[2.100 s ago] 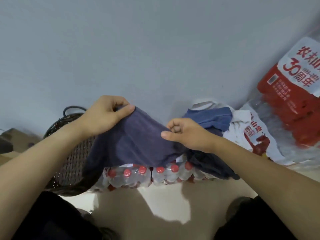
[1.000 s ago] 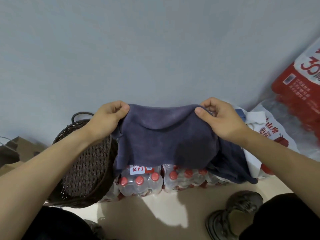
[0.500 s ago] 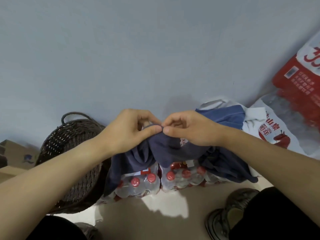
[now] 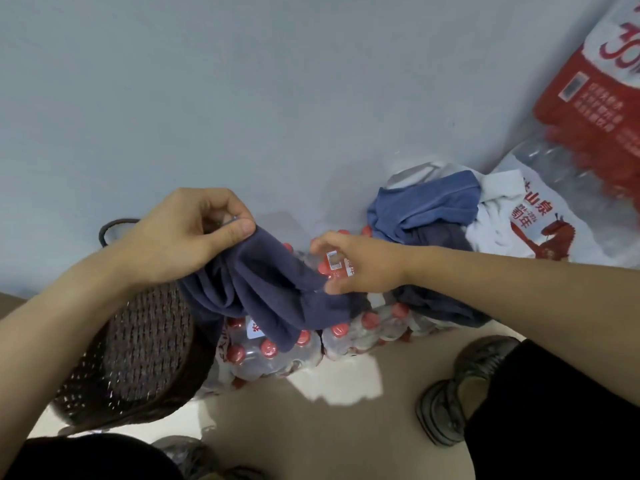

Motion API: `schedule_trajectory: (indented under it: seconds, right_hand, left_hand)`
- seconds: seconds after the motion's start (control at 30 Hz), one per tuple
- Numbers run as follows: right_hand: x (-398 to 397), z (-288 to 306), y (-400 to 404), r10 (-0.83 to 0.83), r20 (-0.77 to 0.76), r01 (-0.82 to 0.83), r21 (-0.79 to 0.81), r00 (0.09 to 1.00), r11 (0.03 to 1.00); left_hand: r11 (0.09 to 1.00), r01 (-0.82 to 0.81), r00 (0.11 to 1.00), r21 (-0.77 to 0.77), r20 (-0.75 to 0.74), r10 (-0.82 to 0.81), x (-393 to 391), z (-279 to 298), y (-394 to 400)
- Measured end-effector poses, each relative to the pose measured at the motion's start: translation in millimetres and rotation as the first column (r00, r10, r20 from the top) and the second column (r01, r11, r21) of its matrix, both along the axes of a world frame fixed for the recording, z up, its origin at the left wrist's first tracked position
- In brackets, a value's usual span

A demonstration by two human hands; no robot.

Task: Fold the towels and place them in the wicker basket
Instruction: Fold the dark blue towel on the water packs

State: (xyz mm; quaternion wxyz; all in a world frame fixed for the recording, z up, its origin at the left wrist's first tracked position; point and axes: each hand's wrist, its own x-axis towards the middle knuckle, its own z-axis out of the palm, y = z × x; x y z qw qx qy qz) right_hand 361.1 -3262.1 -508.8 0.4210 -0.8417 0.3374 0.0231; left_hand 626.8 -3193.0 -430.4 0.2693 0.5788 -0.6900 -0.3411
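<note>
In the head view, the task is looking only partly under way: the dark purple towel (image 4: 273,292) is hanging half-gathered in the air rather than lying folded, and the wicker basket (image 4: 138,348), sitting at about eight o'clock from the frame's centre, is showing its woven wall and handle but not its inside, so whether any towel is lying in it already cannot be told. More cloth is waiting at two o'clock, where a blue towel (image 4: 426,206) is sitting crumpled on a darker one atop the packs of bottled water (image 4: 277,351). The left hand (image 4: 180,237) is pinching the purple towel's upper corners between thumb and curled fingers, just above the basket's rim. The right hand (image 4: 360,265), at three o'clock from the left, is reaching along the towel's lower hanging edge, fingers loosely bent and touching the cloth; it appears not to be gripping it yet. Judging from this, the second fold and the placing are remaining.
</note>
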Motion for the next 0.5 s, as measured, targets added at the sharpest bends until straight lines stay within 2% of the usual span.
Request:
schedule_trajectory:
  seconds: [0.07, 0.13, 0.2, 0.3, 0.37, 0.43, 0.5]
  right_hand:
    - [12, 0, 5, 0.042, 0.091, -0.048, 0.071, 0.995, 0.996]
    - [23, -3, 5, 0.071, 0.082, -0.075, 0.045, 0.994, 0.996]
    - [27, -6, 4, 0.030, 0.074, -0.032, 0.022, 0.997, 0.999]
    - [24, -9, 1, -0.076, 0.112, 0.058, 0.161, 0.991, 0.985]
    - [22, -6, 0, -0.041, 0.067, 0.026, 0.217, 0.997, 0.976]
    - [25, -1, 0, 0.044, -0.003, -0.042, 0.193, 0.999, 0.980]
    - [32, 5, 2, 0.098, -0.002, -0.097, 0.110, 0.995, 0.989]
  left_hand:
    - [0.999, 0.029, 0.999, 0.039, -0.015, -0.028, -4, 0, 1]
    - [0.999, 0.032, 0.999, 0.041, -0.027, -0.031, -8, 1, 3]
    - [1.000, 0.007, 0.997, 0.023, -0.072, -0.005, -8, 4, 6]
    - [0.997, -0.073, 0.987, 0.002, -0.146, 0.073, -3, 9, 7]
    - [0.993, -0.119, 0.970, 0.016, -0.211, 0.120, 0, 12, 7]
    - [0.992, -0.124, 0.964, 0.025, -0.232, 0.126, 0, 15, 8]
    - [0.994, -0.103, 0.971, 0.023, -0.214, 0.106, -2, 17, 9]
